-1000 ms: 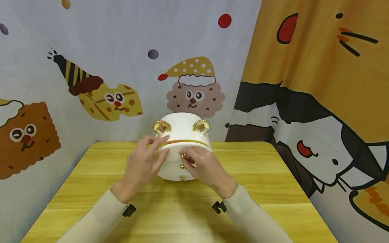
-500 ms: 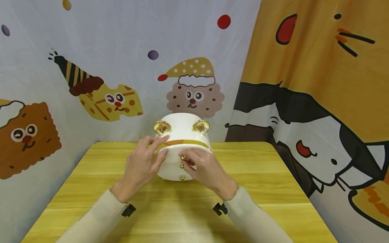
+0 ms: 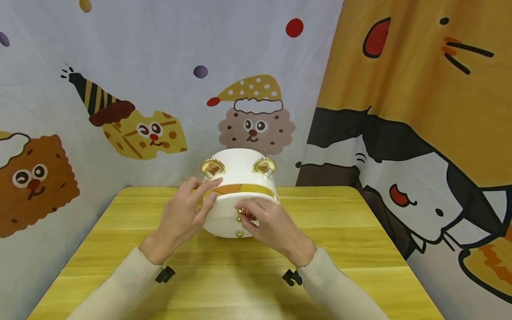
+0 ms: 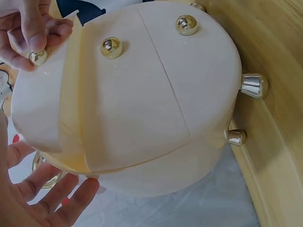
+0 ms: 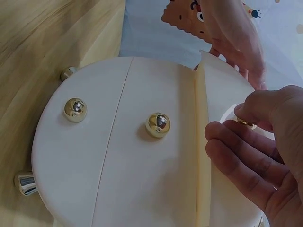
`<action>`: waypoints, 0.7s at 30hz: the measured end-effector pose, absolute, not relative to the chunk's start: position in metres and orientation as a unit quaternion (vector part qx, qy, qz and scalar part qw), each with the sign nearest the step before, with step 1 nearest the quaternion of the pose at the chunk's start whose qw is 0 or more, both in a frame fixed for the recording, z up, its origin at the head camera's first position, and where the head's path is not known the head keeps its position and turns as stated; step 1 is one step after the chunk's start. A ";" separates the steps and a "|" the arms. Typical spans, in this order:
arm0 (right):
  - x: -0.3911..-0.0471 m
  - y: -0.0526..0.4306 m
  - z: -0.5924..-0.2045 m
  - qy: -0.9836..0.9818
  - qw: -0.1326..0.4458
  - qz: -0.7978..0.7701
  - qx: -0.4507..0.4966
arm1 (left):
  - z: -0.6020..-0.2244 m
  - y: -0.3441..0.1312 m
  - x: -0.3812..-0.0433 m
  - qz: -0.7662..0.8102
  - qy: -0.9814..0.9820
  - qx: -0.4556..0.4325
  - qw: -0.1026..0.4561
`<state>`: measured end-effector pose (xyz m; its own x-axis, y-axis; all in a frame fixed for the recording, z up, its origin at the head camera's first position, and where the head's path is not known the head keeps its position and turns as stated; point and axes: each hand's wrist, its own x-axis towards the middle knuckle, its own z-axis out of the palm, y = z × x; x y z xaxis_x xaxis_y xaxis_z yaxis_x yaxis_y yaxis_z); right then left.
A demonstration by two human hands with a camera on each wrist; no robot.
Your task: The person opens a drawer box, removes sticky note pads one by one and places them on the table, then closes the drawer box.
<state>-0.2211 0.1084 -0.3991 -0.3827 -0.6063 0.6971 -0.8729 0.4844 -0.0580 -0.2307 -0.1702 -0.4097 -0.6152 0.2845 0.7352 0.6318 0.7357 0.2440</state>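
A white rounded drawer box (image 3: 240,159) with two gold ears (image 3: 264,167) stands on the wooden table. Its top drawer (image 5: 227,85) is pulled partly out, and a strip of its gold-toned inside shows in the head view. My right hand (image 3: 274,226) pinches the gold knob (image 4: 39,57) of that drawer between thumb and fingers. With fingers spread, my left hand (image 3: 176,218) lies against the left side of the box, fingertips at its upper edge. Below, the middle knob (image 5: 158,125) and the bottom knob (image 5: 75,109) sit on closed drawer fronts.
Short metallic feet (image 4: 254,85) hold the box up from the table (image 3: 328,249). Right behind it hangs a pale cloth (image 3: 168,66) printed with cartoon food. An orange curtain (image 3: 420,75) with cartoon animals is at the right.
The top drawer has come out toward me with my right hand, and the gold-toned gap above it is wider. My left hand has shifted slightly left and its thumb has lifted.
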 end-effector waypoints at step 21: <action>-0.210 0.111 -0.394 -0.799 0.317 0.193 0.474 | -0.397 -0.183 -0.241 -0.270 -0.847 -0.314 0.333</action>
<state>-0.2104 0.1108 -0.3936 -0.3501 -0.6342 0.6894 -0.8794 0.4761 -0.0086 -0.2414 -0.1834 -0.3967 -0.5820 0.3522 0.7330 0.7112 0.6575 0.2488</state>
